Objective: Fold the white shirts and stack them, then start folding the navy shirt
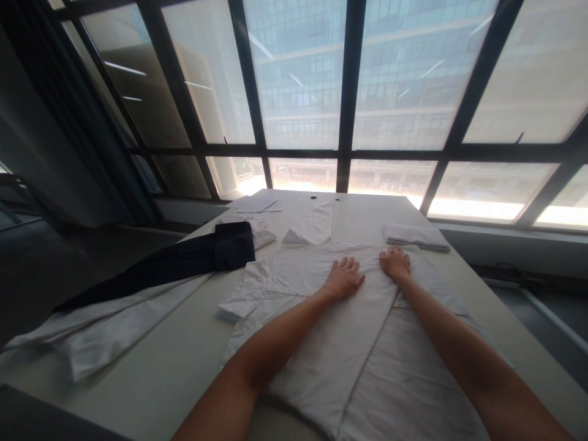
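A white shirt (321, 361) lies spread over the table in front of me, with a long front edge running down its middle. A short sleeve-like part (243, 297) sticks out at its left. My left hand (344, 278) rests flat on the upper part of the shirt, fingers spread and nothing held. To the right of it, my right hand (395, 262) is at the shirt's upper area with its fingers curled onto the fabric near that edge. The fingertips of the right hand are partly hidden.
The white table (367, 211) reaches to the windows. Left of the shirt lie a dark navy garment (184, 260) and long white cloth (114, 327), hanging past the table edge. Folded white cloth (416, 236) lies at back right, a white cloth piece (315, 225) behind the shirt, paper sheets (260, 203) at back left.
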Demonstrator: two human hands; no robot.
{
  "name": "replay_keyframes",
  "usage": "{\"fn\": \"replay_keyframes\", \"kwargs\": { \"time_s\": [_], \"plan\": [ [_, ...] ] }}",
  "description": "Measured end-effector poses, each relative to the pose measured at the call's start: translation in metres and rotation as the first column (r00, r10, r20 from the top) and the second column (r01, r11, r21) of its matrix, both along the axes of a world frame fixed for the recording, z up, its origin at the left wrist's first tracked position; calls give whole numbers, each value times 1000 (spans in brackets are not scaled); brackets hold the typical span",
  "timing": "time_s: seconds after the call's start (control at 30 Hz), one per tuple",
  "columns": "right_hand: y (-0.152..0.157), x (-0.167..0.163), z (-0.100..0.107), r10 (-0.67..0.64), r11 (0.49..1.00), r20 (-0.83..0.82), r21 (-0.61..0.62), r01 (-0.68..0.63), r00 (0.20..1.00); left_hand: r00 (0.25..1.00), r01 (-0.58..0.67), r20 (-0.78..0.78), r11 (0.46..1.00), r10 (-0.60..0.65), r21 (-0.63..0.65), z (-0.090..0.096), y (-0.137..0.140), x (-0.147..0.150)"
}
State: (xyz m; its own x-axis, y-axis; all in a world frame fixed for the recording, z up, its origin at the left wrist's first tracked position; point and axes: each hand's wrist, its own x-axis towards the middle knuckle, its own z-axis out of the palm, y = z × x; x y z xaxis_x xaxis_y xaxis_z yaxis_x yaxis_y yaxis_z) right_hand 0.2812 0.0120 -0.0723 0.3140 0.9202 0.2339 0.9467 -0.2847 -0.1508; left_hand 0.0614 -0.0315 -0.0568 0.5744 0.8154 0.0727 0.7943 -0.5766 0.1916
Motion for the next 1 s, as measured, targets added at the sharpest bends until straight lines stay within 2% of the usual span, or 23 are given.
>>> {"fn": "replay_keyframes", "kwargs": {
  "time_s": [0.13,0.27,0.33,0.37,0.43,0.5,0.57,0.6,0.67,0.73,0.87,1.0],
  "plan": [
    [-4,0,1,1,1000,-33,12,-1,999,1000,2,3,1000,-2,28,-2,-3,-3],
    [-8,-5,7,-37,977,-23,211,41,999,1000,3,12,999,-3,38,0,-4,-2],
    [-9,-11,10,44,958,-9,285,-39,999,1000,3,13,999,-3,45,1,-5,-2],
    [-9,-15,10,122,952,-3,283,-116,993,1000,3,15,999,-4,50,0,-5,-2],
    [-8,-25,9,324,927,5,200,-318,946,1000,11,23,998,-13,64,-1,-4,-2],
    [-7,-35,6,508,860,-3,61,-507,861,999,17,32,997,-20,70,-2,-3,-2],
    [-7,-42,2,602,797,-18,-42,-602,798,999,16,39,998,-18,63,-4,-2,-2],
    [-7,-43,1,615,785,-22,-70,-615,788,999,12,42,998,-15,58,-4,-2,-2],
    [-8,-39,0,602,794,-21,-95,-601,798,999,7,39,999,-9,52,-5,-1,-2],
    [-8,-29,1,551,829,-4,-113,-548,834,1000,6,26,999,-7,53,-5,-1,-2],
    [-6,10,3,370,921,15,-137,-365,929,1000,8,-1,999,-8,46,-5,-1,-3],
    [-2,55,3,184,968,-35,-164,-188,982,1000,9,-8,1000,-9,27,-5,-1,-2]
  ]
}}
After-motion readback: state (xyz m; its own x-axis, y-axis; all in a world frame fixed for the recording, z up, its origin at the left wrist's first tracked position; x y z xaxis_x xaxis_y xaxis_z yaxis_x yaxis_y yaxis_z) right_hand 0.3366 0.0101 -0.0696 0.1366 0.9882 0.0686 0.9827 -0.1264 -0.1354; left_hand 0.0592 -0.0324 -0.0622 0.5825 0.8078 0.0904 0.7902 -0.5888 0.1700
